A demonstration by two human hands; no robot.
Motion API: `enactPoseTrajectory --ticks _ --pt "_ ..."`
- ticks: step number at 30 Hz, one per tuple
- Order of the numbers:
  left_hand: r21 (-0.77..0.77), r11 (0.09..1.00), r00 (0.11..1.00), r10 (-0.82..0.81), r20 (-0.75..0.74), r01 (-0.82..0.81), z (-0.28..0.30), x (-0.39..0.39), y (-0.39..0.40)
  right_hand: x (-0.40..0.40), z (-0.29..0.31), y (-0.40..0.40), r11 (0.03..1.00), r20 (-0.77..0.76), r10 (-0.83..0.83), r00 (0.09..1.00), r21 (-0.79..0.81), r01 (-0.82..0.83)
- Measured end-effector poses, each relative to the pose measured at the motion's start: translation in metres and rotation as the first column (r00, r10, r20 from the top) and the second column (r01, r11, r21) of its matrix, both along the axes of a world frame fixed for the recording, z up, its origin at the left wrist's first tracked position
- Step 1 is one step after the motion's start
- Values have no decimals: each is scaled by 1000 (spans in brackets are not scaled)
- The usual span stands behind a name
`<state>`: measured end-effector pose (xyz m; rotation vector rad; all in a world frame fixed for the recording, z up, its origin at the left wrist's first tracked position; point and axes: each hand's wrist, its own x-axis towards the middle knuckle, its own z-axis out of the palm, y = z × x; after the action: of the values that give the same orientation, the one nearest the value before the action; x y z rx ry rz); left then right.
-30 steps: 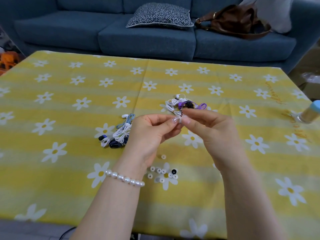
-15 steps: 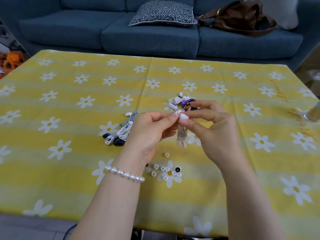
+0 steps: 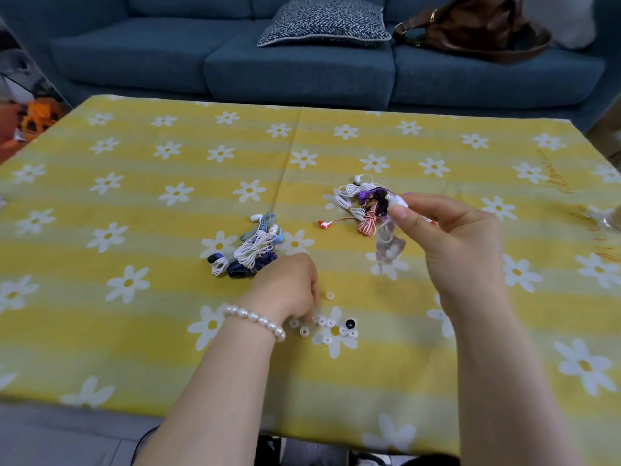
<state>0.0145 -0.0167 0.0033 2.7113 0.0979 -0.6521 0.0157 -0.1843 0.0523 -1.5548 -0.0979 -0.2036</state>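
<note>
I see the left hand (image 3: 289, 287) lowered to the table (image 3: 134, 348), back upward, fingers bent down. The fingertips reach into the loose ear tips (image 3: 327, 331). These lie directly under and just right of the fingers. I cannot tell whether the fingers pinch a tip or only touch one. One separate tip (image 3: 330, 295) lies just right of the knuckles, and a black tip (image 3: 350, 322) lies farther right in the group. A pearl bracelet (image 3: 255, 319) sits on the wrist.

The right hand (image 3: 450, 237) is raised above the table. Thumb and forefinger pinch a small white part (image 3: 396, 200), and a clear bag (image 3: 388, 247) hangs below the thumb.

A white and blue earphone bundle (image 3: 248, 253) lies just beyond the left hand. A white, purple and red earphone bundle (image 3: 363, 206) lies just left of the right hand's fingertips.
</note>
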Motion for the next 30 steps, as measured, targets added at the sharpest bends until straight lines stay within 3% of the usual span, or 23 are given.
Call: enactPoseTrajectory --ticks 8,14,17,19,20,22,23,25,27,30 --pt "90 995 992 -37 -124 48 -9 8 -6 1 -2 0 998 -10 -9 1000 -66 8" --pt "114 991 993 -57 -104 69 -11 7 -7 0 -2 -1 998 -42 -34 999 -47 32" --pt "-27 1000 1000 17 8 -17 -1 5 -4 0 -2 -1 998 -52 -38 998 -46 35" --pt "-265 954 972 184 144 -141 10 3 -4 1 -3 -2 999 -63 -24 998 -47 21" --pt "-460 864 931 318 181 -206 15 1 -5 2 -3 -2 999 -72 -13 997 -49 9" --pt "-841 480 829 555 70 -251 28 -2 -10 2 -4 -3 997 -80 20 997 -70 -26" --pt "-932 276 805 592 -27 -235 35 -3 -13 2 -5 -3 995 -79 42 996 -82 -49" --pt "-979 6 804 571 -165 -205 42 -5 -19 2 -7 -3 989 -95 85 992 -110 -95" --pt "-968 -130 815 523 -251 -215 46 -6 -22 1 -8 -3 980 -123 109 986 -155 -128" --pt "-946 -219 826 466 -317 -240 47 -7 -23 2 -8 -3 973 -122 113 986 -190 -135"
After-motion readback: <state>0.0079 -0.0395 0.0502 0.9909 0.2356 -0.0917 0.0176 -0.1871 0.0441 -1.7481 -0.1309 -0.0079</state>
